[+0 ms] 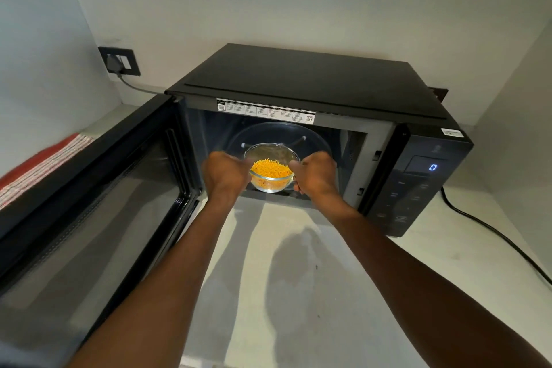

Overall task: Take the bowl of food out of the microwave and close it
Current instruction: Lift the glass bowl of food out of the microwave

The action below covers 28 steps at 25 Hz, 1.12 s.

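Both hands, left (pixel 227 173) and right (pixel 315 173), grip the glass bowl (pixel 271 181) between them.

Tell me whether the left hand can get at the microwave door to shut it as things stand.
Probably not yet. The left hand and the right hand both grip the glass bowl at the microwave's mouth. The open door stands just left, nothing between, once a hand is free.

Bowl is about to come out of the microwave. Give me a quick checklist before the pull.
1. Left hand on glass bowl: ok.
2. Right hand on the bowl's other side: ok.
3. Microwave door swung fully open: ok.
4. Display reads 0, not running: ok.
5. Counter in front free for landing: ok.
6. Bowl lifted off the turntable: cannot tell.
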Tool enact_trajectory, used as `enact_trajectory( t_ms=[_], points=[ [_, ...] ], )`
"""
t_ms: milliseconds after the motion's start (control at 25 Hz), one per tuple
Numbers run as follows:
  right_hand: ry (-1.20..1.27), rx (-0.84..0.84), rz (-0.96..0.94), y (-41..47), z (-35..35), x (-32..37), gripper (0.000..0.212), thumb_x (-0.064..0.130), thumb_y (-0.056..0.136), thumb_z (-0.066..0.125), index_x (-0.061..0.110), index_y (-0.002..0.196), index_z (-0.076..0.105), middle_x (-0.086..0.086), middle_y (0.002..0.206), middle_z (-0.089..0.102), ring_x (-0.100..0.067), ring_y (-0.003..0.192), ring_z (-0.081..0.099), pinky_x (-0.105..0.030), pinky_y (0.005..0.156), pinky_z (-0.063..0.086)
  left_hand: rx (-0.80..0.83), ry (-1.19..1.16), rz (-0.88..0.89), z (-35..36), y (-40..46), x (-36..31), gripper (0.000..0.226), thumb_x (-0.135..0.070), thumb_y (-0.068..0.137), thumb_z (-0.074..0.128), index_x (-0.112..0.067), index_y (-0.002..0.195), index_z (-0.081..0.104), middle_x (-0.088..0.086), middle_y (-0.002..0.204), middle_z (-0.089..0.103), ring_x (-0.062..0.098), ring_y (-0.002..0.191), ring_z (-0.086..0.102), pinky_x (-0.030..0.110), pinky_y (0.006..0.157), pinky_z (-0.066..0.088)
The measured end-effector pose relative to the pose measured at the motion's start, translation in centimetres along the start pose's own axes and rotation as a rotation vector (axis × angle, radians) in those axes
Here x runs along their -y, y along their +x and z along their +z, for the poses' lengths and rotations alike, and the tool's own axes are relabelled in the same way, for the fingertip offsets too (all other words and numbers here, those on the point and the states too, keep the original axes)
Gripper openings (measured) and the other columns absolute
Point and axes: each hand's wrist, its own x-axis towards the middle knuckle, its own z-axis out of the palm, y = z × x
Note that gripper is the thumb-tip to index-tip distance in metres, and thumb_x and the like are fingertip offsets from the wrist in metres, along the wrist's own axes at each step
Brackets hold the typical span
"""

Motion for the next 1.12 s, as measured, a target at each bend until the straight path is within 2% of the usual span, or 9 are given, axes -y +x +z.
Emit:
enact_trajectory(
  t_ms=[160,240,400,520,640,760,920,1000,1120],
  points=[
    [0.031,-0.013,0.006,-3.8,-2.0,1.4,0.030,0.024,0.083,0.072,-0.001,0.066,0.070,-0.009,0.052,0.063,-0.017,0.038,0.061,-0.027,0.046,0.057,0.017,-0.053,-0.022,-3.1,-3.2,-0.7,0.029,-0.023,0.068,0.076,-0.003,0.049,0.067,0.009,0.048,0.069,0.021,0.050,0.072,0.035,0.058,0.060],
    [0.054,-0.015,0.014,-5.8,-2.9,2.3,0.025,0.022,0.083,0.072,0.002,0.067,0.070,-0.004,0.049,0.060,-0.011,0.033,0.059,-0.024,0.042,0.056,0.009,-0.086,-0.047,-4.6,-4.9,-1.1,0.023,-0.017,0.069,0.077,0.002,0.059,0.070,0.013,0.055,0.071,0.023,0.051,0.073,0.045,0.062,0.063],
    [0.111,0.015,-0.005,-9.3,-4.9,4.9,0.030,0.015,0.082,0.072,0.004,0.056,0.063,-0.001,0.041,0.053,-0.012,0.033,0.062,-0.032,0.044,0.060,-0.021,-0.088,-0.018,-8.0,-8.2,-2.7,0.029,-0.020,0.072,0.078,0.008,0.068,0.072,0.013,0.058,0.071,0.026,0.056,0.074,0.050,0.068,0.063],
    [0.111,0.034,-0.050,-10.9,-6.5,7.3,0.029,0.015,0.082,0.071,0.000,0.057,0.066,-0.005,0.041,0.056,-0.012,0.030,0.058,-0.026,0.044,0.056,-0.032,-0.069,0.015,-10.8,-9.9,-4.6,0.036,-0.024,0.071,0.078,0.010,0.067,0.070,0.015,0.056,0.071,0.027,0.059,0.074,0.051,0.068,0.062],
    [0.126,0.058,-0.096,-11.6,-7.9,9.8,0.032,0.019,0.082,0.071,-0.003,0.060,0.069,-0.010,0.044,0.060,-0.015,0.032,0.055,-0.028,0.050,0.055,-0.049,-0.022,0.062,-13.3,-11.0,-7.2,0.039,-0.030,0.072,0.079,0.007,0.065,0.070,0.016,0.057,0.072,0.027,0.061,0.075,0.046,0.068,0.063],
    [0.142,0.087,-0.138,-12.0,-9.1,12.4,0.030,0.016,0.080,0.067,-0.005,0.058,0.069,-0.016,0.048,0.064,-0.019,0.034,0.054,-0.027,0.049,0.048,-0.071,0.050,0.109,-15.7,-11.6,-9.7,0.029,-0.020,0.072,0.071,0.009,0.073,0.073,0.017,0.063,0.074,0.030,0.068,0.075,0.047,0.073,0.062],
    [0.208,0.143,-0.158,-11.9,-9.9,15.7,0.029,0.014,0.079,0.068,-0.012,0.067,0.068,-0.022,0.056,0.068,-0.022,0.040,0.060,-0.034,0.053,0.054,-0.128,0.061,0.122,-18.4,-11.5,-11.9,0.023,-0.014,0.073,0.069,0.009,0.074,0.073,0.014,0.063,0.075,0.025,0.068,0.076,0.043,0.075,0.062],
    [0.227,0.170,-0.189,-11.9,-10.0,17.1,0.028,0.014,0.081,0.068,-0.013,0.071,0.069,-0.021,0.057,0.068,-0.017,0.036,0.059,-0.032,0.051,0.055,-0.153,0.041,0.119,-19.6,-11.4,-12.7,0.022,-0.014,0.073,0.072,0.007,0.075,0.074,0.011,0.060,0.075,0.019,0.060,0.075,0.039,0.072,0.063],
    [0.242,0.194,-0.252,-11.9,-9.7,19.2,0.029,0.013,0.081,0.067,-0.009,0.064,0.069,-0.012,0.047,0.063,-0.009,0.028,0.055,-0.021,0.039,0.050,-0.188,0.019,0.100,-21.6,-10.8,-13.7,0.016,-0.011,0.073,0.075,0.004,0.078,0.074,0.008,0.056,0.073,0.018,0.054,0.074,0.035,0.065,0.064]
  ],
)
